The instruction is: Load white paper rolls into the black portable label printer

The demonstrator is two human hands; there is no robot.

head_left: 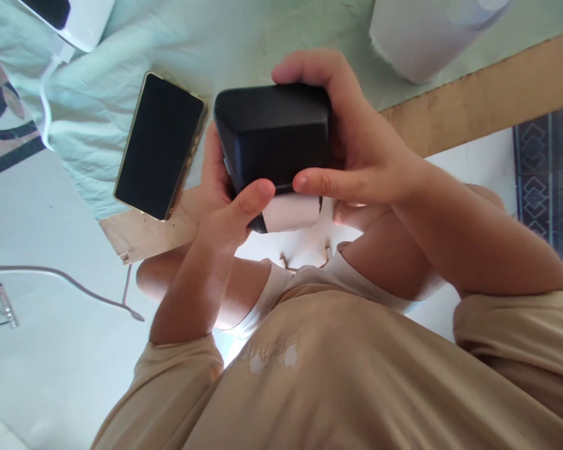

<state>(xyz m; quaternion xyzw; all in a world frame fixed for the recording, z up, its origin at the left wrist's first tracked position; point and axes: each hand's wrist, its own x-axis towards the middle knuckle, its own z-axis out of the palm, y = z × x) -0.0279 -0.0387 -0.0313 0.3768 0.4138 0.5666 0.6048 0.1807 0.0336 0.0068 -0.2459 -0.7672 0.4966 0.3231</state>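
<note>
**Black box held between two hands, white piece at its near end**

While both hands close around it, the matt black, rounded rectangular plastic box (274,128) sits in front of the person's chest, above the edge of the cloth-covered wooden table (488,94). The right hand (356,150) wraps the box from its right side, fingers over the far top corner and thumb laid along the near lower edge. The left hand (225,200) cups it from the left and below, its thumb meeting the right thumb at that same edge. Just under the two thumbs a small white rectangular piece (291,212) projects from the box toward the body. The box's long axis runs roughly left to right between the palms. Left of the left hand, apart from it, a dark-screened phone in a gold-edged case (162,147) lies flat on the pale green cloth (98,106).
</note>
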